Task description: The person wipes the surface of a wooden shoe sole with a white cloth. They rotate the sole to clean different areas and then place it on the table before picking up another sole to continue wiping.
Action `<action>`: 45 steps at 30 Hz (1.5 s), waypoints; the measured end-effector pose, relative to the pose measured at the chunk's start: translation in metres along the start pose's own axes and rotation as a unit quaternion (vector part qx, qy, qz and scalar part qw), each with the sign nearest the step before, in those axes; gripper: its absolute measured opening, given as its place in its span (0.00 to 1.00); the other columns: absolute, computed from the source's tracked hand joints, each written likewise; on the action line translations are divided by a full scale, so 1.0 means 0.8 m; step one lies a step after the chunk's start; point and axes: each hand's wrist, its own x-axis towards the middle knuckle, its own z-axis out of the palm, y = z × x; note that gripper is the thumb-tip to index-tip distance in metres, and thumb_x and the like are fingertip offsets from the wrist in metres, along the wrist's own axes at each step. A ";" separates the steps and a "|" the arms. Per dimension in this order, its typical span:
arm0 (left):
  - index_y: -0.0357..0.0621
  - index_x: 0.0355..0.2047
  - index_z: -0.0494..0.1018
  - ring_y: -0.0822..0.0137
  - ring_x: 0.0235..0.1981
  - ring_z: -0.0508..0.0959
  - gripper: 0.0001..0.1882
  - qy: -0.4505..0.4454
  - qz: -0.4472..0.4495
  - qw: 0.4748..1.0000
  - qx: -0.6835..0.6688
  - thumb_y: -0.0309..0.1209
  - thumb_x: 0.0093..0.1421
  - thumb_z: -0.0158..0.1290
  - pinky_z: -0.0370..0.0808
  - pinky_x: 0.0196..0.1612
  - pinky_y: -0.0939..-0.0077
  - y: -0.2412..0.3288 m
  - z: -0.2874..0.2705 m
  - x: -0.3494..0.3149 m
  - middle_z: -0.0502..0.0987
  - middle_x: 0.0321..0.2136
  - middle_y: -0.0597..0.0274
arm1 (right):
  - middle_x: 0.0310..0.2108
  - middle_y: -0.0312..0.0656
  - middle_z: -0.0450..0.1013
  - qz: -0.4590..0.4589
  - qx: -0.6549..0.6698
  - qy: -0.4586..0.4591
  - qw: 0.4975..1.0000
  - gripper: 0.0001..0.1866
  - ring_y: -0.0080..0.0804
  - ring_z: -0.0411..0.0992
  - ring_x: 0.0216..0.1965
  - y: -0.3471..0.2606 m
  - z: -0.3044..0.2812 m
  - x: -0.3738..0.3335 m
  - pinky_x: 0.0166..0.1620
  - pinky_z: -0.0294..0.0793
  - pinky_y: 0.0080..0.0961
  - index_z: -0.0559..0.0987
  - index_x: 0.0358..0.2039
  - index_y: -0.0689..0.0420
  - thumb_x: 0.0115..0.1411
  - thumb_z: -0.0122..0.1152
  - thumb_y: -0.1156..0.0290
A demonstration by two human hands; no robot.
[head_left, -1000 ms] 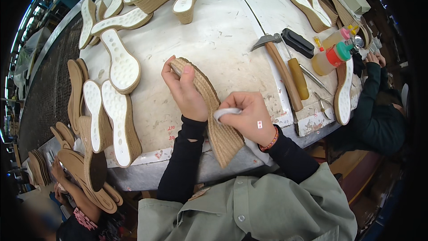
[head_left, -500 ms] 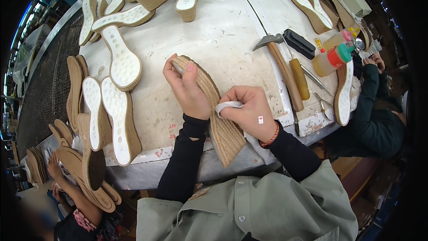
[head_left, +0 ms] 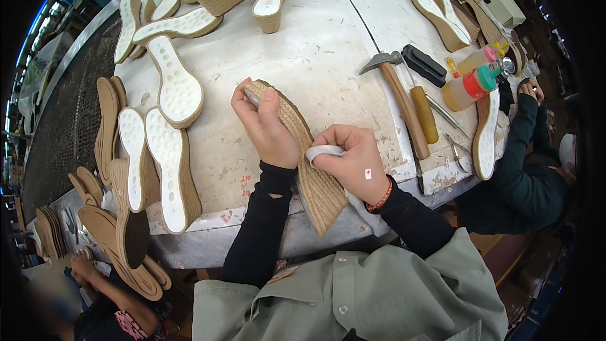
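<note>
My left hand [head_left: 268,123] is wrapped round the toe end of a woven, rope-covered wedge shoe sole [head_left: 314,189], its thumb on the braided side. The sole is held on edge above the table's front edge, heel end toward me. Pinched in my right hand [head_left: 352,159] is a white cloth [head_left: 326,149], which touches the sole's woven side near its middle. Part of the cloth hangs below my right wrist. The far side of the sole is hidden from me.
White-topped wedge soles [head_left: 169,170] lie to the left, with more at the back. On the right are a hammer [head_left: 404,104], a yellow-handled tool [head_left: 424,113], pincers [head_left: 457,150] and a green-capped bottle [head_left: 470,85]. Co-workers sit at lower left [head_left: 104,284] and right [head_left: 530,170].
My hands, the sole and the cloth look almost unmoved. The lower-left co-worker's hands have come down and closer together. The co-worker on the right has shifted slightly.
</note>
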 end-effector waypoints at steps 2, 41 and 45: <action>0.36 0.52 0.56 0.73 0.37 0.64 0.22 0.001 0.005 1.000 0.005 0.32 0.61 0.45 0.62 0.45 0.79 0.000 0.000 0.000 0.65 0.38 0.59 | 0.21 0.37 0.74 0.014 -0.037 -0.029 0.999 0.06 0.16 0.69 0.25 -0.002 -0.004 -0.004 0.29 0.70 0.16 0.78 0.24 0.65 0.44 0.62 0.76; 0.37 0.51 0.58 0.73 0.37 0.65 0.19 0.016 -0.022 1.000 0.002 0.31 0.62 0.43 0.63 0.43 0.79 -0.001 -0.005 0.006 0.66 0.37 0.61 | 0.16 0.43 0.71 -0.096 -0.086 -0.022 0.991 0.07 0.22 0.69 0.20 -0.003 -0.001 0.009 0.28 0.69 0.20 0.76 0.21 0.64 0.40 0.62 0.74; 0.37 0.51 0.58 0.73 0.37 0.65 0.19 0.010 -0.002 1.000 0.015 0.32 0.62 0.43 0.63 0.44 0.79 -0.006 -0.005 0.007 0.65 0.37 0.61 | 0.16 0.45 0.71 -0.095 -0.088 -0.056 0.990 0.08 0.26 0.70 0.19 -0.002 -0.005 0.010 0.28 0.70 0.21 0.76 0.21 0.64 0.40 0.62 0.74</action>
